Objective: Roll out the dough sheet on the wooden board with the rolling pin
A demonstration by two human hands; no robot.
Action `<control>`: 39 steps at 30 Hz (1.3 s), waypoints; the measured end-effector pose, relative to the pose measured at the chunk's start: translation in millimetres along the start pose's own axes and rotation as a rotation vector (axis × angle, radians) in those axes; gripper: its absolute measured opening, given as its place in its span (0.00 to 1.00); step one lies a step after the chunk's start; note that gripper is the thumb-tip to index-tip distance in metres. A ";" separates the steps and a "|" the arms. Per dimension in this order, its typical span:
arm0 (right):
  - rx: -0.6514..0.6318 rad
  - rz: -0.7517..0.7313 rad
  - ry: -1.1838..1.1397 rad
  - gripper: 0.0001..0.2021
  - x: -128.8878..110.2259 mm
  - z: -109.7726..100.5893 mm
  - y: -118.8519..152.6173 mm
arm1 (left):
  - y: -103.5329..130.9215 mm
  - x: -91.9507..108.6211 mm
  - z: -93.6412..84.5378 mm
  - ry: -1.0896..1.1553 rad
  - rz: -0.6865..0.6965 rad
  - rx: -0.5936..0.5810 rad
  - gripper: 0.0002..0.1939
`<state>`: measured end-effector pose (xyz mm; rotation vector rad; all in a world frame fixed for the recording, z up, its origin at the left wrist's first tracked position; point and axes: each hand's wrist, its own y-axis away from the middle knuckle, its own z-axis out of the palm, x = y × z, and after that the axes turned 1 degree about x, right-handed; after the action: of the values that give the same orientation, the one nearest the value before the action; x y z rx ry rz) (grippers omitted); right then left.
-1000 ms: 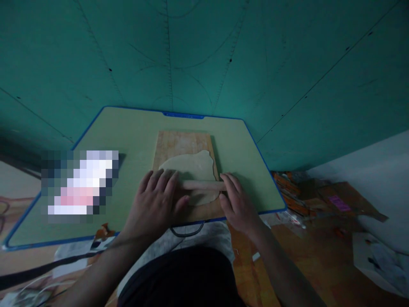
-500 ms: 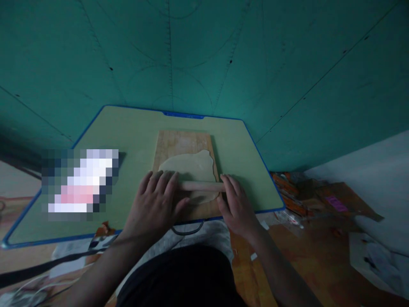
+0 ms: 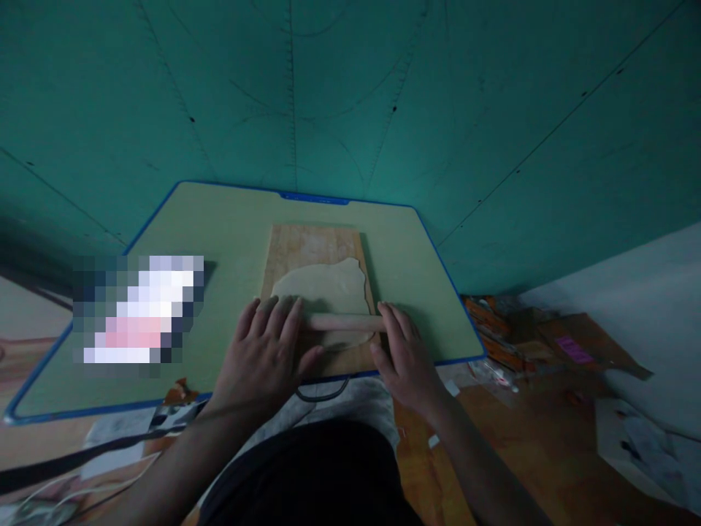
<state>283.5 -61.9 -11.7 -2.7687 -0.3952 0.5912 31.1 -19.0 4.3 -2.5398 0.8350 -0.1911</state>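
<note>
A: Grip state?
B: Right hand (image 3: 404, 352) grasps the right end of the pale, slim, cylindrical rolling pin (image 3: 344, 322), fingers to the far side, thumb to the near. Left hand (image 3: 261, 347) lies palm-down over its left part; underside hidden, cannot tell whether those fingers clench.
A: Pin position?
B: Lies left to right across the flat, off-white dough sheet (image 3: 328, 285), itself on the rectangular, light-brown wooden board (image 3: 307, 245).
A: Support?
B: Pale-green, blue-edged tabletop (image 3: 222, 226); board reaches its near edge, dark-green flat wall (image 3: 350, 80) beyond the far edge
</note>
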 end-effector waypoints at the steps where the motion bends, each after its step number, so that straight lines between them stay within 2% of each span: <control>1: 0.000 -0.003 0.007 0.31 -1.8 -0.6 3.8 | 3.4 1.4 -1.5 -0.008 0.014 0.012 0.34; 6: 0.008 -0.006 0.014 0.34 -13.0 -4.0 29.5 | 27.7 9.7 -10.0 -0.012 0.040 0.028 0.35; 13: -0.004 0.008 0.010 0.34 -1.6 2.0 4.2 | 7.2 0.4 2.1 0.009 0.002 0.016 0.36; 20: -0.006 0.007 0.048 0.35 -17.9 -2.3 39.1 | 34.8 14.5 -13.6 -0.007 0.012 0.039 0.37; 27: 0.010 0.007 0.021 0.33 -3.2 4.2 0.3 | 7.8 0.4 5.5 -0.015 0.008 0.026 0.38; 30: 0.013 0.016 0.002 0.32 -4.7 2.8 7.1 | 16.7 2.0 1.1 0.025 0.009 0.019 0.37; 35: 0.015 0.068 -0.028 0.32 -16.3 -2.7 35.2 | 45.7 2.8 -16.9 0.130 -0.065 -0.016 0.27; 39: 0.003 0.085 -0.062 0.29 -10.4 -1.0 18.6 | 39.5 -5.3 -15.7 0.234 -0.050 -0.015 0.29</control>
<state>278.6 -82.6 -13.3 -2.7810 -0.2904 0.6995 1.8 -50.0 -0.1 -2.5876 0.8609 -0.5076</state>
